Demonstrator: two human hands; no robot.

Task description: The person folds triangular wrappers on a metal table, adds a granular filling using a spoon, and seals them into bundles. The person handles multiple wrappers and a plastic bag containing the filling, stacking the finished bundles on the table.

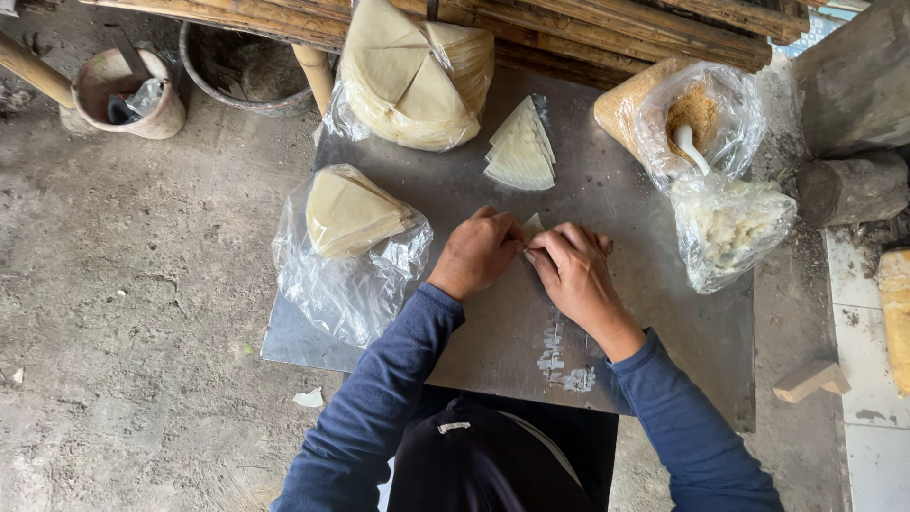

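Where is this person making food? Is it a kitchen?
Probably a rough outdoor work spot, not a proper kitchen: a metal sheet serves as table over bare dirt ground, with bamboo poles and wrapper bags around.

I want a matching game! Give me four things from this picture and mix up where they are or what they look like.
Things:
1. white spoon
2. loose stack of wedge-shaped wrappers
3. small folded wrapper
4. pink bucket

Places:
A. on the ground, far left
B. pinched between the left hand and right hand
C. standing in the bag of brown crumbs
D. lying bare on the metal sheet, above the hands

Pairs: 1-C, 2-D, 3-B, 4-A
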